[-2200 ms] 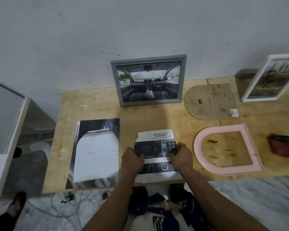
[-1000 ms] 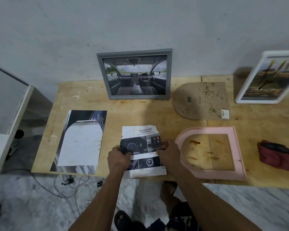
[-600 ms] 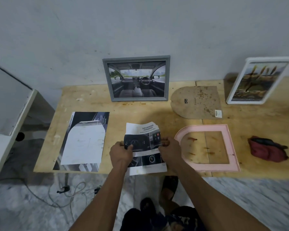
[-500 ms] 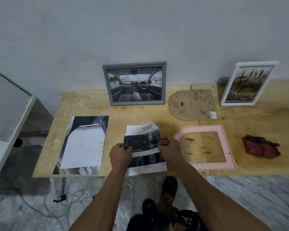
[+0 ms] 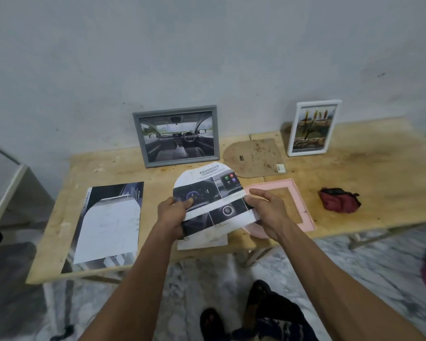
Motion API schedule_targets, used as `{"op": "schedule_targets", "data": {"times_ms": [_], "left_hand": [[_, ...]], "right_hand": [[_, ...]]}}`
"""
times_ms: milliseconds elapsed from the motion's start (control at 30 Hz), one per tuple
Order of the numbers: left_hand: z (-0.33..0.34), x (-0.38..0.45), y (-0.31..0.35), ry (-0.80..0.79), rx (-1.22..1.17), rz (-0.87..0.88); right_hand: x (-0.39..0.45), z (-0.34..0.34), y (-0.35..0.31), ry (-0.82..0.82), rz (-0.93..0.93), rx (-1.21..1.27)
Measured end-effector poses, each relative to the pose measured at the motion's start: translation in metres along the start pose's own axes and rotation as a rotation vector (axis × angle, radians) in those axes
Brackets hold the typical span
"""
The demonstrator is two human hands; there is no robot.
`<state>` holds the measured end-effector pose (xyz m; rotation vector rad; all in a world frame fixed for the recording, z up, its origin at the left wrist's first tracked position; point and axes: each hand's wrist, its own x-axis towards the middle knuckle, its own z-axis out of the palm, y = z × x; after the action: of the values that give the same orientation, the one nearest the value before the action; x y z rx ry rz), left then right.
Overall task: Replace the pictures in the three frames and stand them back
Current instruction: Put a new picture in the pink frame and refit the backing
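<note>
Holding the cutout (image 5: 208, 203) above the table (image 5: 369, 168): my left hand (image 5: 171, 214) pinches its left edge, right hand (image 5: 268, 212) its right, beside the pink frame (image 5: 303, 205)

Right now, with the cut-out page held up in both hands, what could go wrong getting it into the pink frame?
The cut page is thin and pinched at both sides by the left hand and right hand, so it may crease or tear. The pink frame lies flat with one end overhanging the table edge; pressing there could tip it off.

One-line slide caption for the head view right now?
Both hands, left hand and right hand, hold the arch-cut picture beside the pink frame.
</note>
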<state>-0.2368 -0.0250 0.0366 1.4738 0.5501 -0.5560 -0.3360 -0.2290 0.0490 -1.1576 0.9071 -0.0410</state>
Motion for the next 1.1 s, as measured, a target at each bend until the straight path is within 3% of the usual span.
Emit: {"op": "schedule_targets", "data": {"times_ms": [200, 333, 467, 667, 900, 1100], "left_hand": [[0.069, -0.006, -0.026, -0.029, -0.183, -0.112], [0.113, -0.006, -0.047, -0.074, -0.232, -0.141], [0.137, 0.0, -0.056, -0.011, -0.047, -0.101], [0.161, 0.004, -0.074, 0.072, 0.383, -0.015], [0.185, -0.007, -0.103, 0.248, 0.704, 0.039], [0.189, 0.01, -0.101, 0.157, 0.804, 0.017]], "right_hand": [[0.015, -0.046, 0.015, 0.02, 0.127, 0.123], [0.038, -0.06, 0.011, 0.147, 0.052, 0.027], [0.066, -0.104, -0.008, 0.132, -0.036, -0.26], [0.108, -0.166, -0.022, -0.021, 0.063, -0.502], [0.128, -0.182, -0.016, -0.058, 0.093, -0.597], [0.143, -0.174, -0.013, -0.023, 0.017, -0.724]]}}
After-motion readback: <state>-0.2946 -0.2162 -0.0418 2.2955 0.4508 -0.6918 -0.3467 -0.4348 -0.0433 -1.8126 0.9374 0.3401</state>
